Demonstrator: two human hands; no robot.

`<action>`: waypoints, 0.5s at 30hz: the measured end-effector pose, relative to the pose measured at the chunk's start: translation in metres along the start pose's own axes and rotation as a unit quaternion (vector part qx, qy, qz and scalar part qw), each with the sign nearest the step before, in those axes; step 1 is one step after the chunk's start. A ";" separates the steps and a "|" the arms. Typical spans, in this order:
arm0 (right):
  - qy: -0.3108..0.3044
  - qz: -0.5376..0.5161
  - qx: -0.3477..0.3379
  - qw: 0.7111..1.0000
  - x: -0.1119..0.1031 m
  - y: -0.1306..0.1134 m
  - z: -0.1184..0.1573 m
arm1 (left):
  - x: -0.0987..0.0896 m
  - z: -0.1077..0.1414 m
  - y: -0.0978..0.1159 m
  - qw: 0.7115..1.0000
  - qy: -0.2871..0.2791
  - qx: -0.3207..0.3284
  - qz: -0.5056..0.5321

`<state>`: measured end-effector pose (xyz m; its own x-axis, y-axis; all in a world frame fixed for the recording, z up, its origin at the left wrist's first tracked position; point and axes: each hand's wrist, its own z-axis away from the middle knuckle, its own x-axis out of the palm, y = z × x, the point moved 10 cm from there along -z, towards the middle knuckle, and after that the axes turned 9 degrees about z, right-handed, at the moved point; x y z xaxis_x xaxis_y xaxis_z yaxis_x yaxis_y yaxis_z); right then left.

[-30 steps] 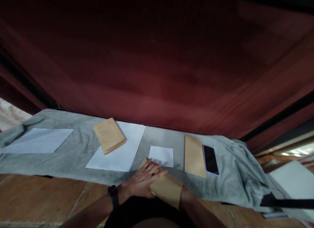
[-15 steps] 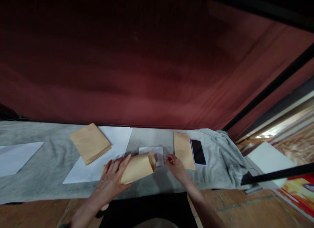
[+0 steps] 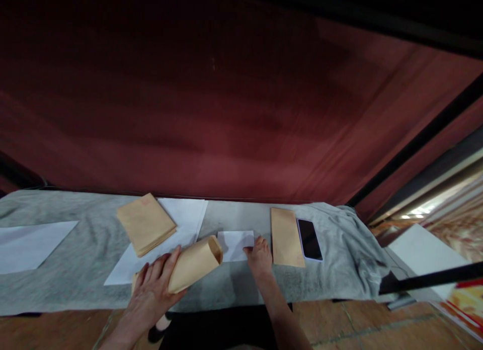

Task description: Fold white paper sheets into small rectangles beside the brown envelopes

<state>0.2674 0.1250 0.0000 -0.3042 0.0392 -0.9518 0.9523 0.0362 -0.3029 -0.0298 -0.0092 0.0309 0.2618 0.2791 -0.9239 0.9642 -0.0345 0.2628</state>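
Note:
My left hand (image 3: 156,284) is wrapped round a brown paper envelope (image 3: 194,264), whose mouth gapes toward the right. Just right of that mouth a small white paper (image 3: 234,244) lies flat on the grey cloth. My right hand (image 3: 260,254) has its thumb and curled fingers at the paper's right edge, pinching or pressing there. A single brown envelope (image 3: 287,237) lies to the right of this hand, with a phone (image 3: 310,240) beside it. Several brown envelopes are stacked (image 3: 146,224) at the left, partly over large white sheets (image 3: 183,216).
Another white sheet (image 3: 33,244) lies at the far left of the grey cloth (image 3: 90,249). A dark red fabric wall (image 3: 241,139) rises behind. Black bars, a white board (image 3: 426,254) and a red and yellow package (image 3: 468,304) are at the right.
My left hand and its envelope have moved left, off the small white paper. My right hand has moved onto the paper's right edge. The camera view has shifted slightly.

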 end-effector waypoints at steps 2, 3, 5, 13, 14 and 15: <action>-0.005 0.017 0.032 0.999 0.003 0.005 -0.001 | 0.001 0.002 -0.003 1.000 -0.001 -0.014 0.003; -0.008 0.024 0.048 0.999 0.004 0.007 -0.002 | 0.001 0.004 -0.004 1.000 -0.002 -0.020 0.004; -0.015 0.027 0.063 0.998 0.007 0.009 -0.004 | 0.001 0.006 -0.005 1.000 -0.008 -0.026 0.005; 0.002 -0.037 -0.013 0.999 -0.012 -0.002 0.002 | 0.003 0.016 -0.013 1.000 -0.008 -0.026 0.001; 0.014 -0.062 -0.028 0.998 -0.019 -0.003 0.004 | 0.003 0.016 -0.014 1.000 -0.004 -0.025 -0.001; 0.032 -0.094 -0.043 0.994 -0.027 -0.004 0.007 | 0.003 0.017 -0.015 1.000 0.000 -0.025 -0.004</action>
<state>0.2720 0.1172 0.0268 -0.4804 0.0867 -0.8728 0.8738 0.1334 -0.4677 -0.0428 -0.0240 0.0192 0.2539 0.2792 -0.9260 0.9631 0.0154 0.2687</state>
